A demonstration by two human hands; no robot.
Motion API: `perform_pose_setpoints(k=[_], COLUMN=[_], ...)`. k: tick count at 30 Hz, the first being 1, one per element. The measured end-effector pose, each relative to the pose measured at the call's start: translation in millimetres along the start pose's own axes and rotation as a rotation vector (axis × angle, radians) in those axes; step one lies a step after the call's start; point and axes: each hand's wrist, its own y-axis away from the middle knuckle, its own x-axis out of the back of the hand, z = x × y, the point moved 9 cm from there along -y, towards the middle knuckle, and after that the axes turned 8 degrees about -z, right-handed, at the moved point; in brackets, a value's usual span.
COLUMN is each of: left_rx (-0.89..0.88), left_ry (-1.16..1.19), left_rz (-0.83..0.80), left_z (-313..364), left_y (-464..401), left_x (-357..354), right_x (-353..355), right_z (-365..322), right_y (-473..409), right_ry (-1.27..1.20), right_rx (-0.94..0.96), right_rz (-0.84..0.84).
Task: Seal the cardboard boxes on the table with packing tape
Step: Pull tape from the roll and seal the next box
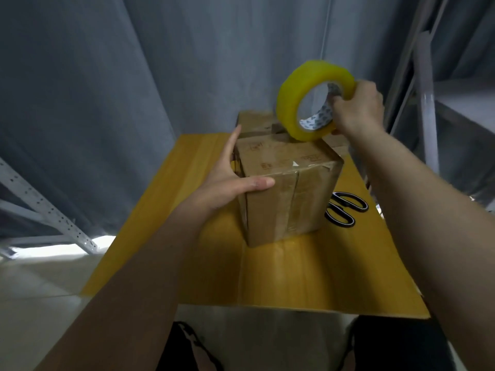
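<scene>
Box (284, 188) on tabletop (294, 271), steadied by straight left fingers (249, 183) at its near-left corner; roll (310, 100) gripped by right fingers (338, 99) above far edge; risk: box dragged or tipped if tape is pulled hard.

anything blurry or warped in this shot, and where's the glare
Head view: the tape roll in the right hand is motion-blurred along its top edge; wide-angle distortion bows the table edges and stretches both forearms; glare shines off the tabletop just in front of the box; the left hand looks sharp.
</scene>
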Motion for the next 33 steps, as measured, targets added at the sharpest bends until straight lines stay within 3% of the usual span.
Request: perform_pose_setpoints(k=[8,17,21,27,33], left_rx=[0.053,0.089,0.152,0.390,0.232], left_ry=[-0.055,-0.069,-0.211,-0.941,-0.921], left_rz=[-0.025,-0.064,-0.173,-0.388,-0.361], left_z=[-3.1,-6.4,1.5,41.9,53.4], left_y=[3.9,0.4,-4.0,-28.7,-52.1], left_x=[1.9,6.0,8.7,4.8,-43.3], right_x=[10.5,10.9,12.1,2.2,-3.7], right_z=[-9.1,-13.4,-3.6,15.1,15.4], right_y=[1.0,-2.4,0.0,-4.3,7.0], right_ry=[0.229,0.299,0.173,-0.069,-0.295], right_rx=[0.174,0.255,0.224,0.138,0.169], right_rz=[0.153,0.140,0.150,0.084,0.077])
